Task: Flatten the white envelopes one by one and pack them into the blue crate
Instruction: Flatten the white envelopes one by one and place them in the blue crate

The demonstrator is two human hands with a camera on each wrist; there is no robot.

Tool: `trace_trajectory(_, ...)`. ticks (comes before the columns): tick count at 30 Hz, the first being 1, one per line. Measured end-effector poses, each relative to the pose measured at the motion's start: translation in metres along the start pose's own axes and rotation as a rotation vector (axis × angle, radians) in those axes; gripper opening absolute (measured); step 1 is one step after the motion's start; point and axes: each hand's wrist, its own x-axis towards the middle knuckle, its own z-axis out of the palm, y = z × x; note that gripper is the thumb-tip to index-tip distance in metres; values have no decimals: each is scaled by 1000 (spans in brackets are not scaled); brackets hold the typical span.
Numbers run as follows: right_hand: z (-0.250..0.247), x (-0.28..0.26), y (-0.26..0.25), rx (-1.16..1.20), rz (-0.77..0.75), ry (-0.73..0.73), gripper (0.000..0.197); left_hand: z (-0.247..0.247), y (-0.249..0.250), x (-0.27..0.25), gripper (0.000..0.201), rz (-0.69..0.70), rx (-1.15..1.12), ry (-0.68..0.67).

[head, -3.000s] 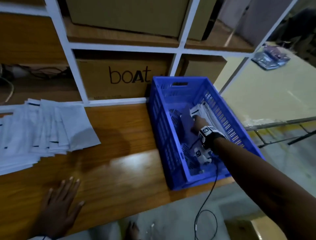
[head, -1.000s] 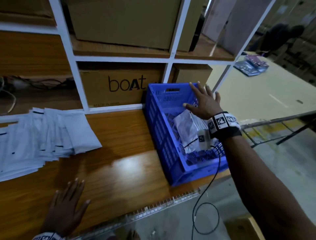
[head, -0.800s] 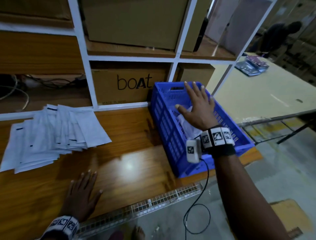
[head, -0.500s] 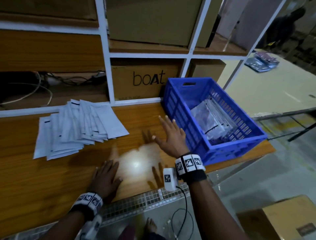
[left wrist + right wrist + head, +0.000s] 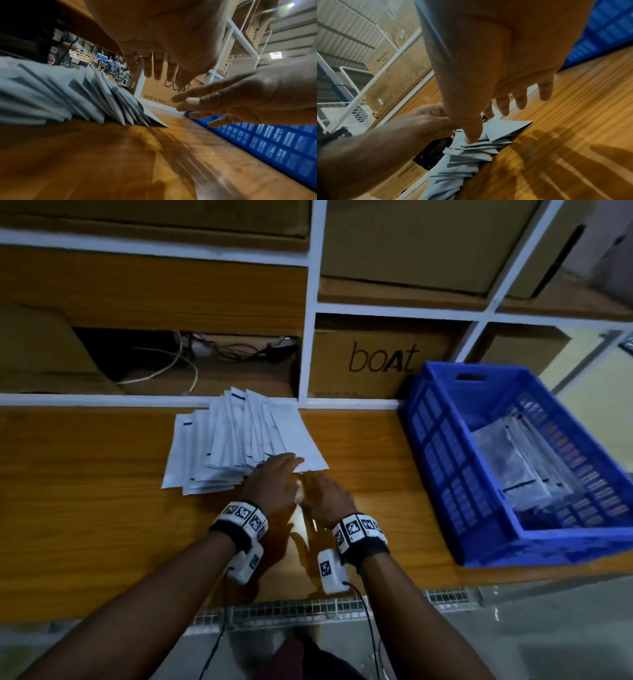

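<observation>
A fanned pile of white envelopes [image 5: 239, 440] lies on the wooden table, against the shelf edge. My left hand [image 5: 284, 465] reaches over the pile's near right corner with straight fingers [image 5: 154, 70] and holds nothing. Just to its right is my right hand [image 5: 310, 486], also with straight fingers; its thumb [image 5: 471, 139] touches the envelope corners [image 5: 505, 128]. The blue crate [image 5: 442, 453] stands at the table's right end. Several flat envelopes [image 5: 507, 453] lie inside it, leaning toward its right wall.
Behind the table is a white-framed shelf with cardboard boxes, one marked "boat" [image 5: 380, 361], and loose cables [image 5: 212, 354] in the bay to its left. The table's front edge [image 5: 308, 607] has a wire-mesh lip. People stand far off in the left wrist view.
My right hand has left the crate and swung left to the envelope pile. My left hand has moved from the table's front up to the pile. The head view has turned left.
</observation>
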Motion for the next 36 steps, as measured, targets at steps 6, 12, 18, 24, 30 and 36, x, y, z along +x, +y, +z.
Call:
trace_trajectory(6,-3,79,-12,-63,16,-11,77,-33,-18,72,63,-54,164,-74)
trace_trajectory(12,2,140,-17,-98,47,-107,86,-36,-43,129,76,-52,295,-214)
trace_trajectory(18,20,157,-11,-45,-33,-51,81,-24,-49,161,77,-54,426,-464)
trace_trajectory(24,1,148,-9,-98,-70,-112,60,-10,-53,168,73,-41,513,-563)
trace_trajectory(30,-31,130,4,-185,-125,-118,69,-14,-49,166,70,33,526,-458)
trace_trajectory(36,-67,70,13,-209,-155,-8,62,-18,-25,122,53,225,445,-228)
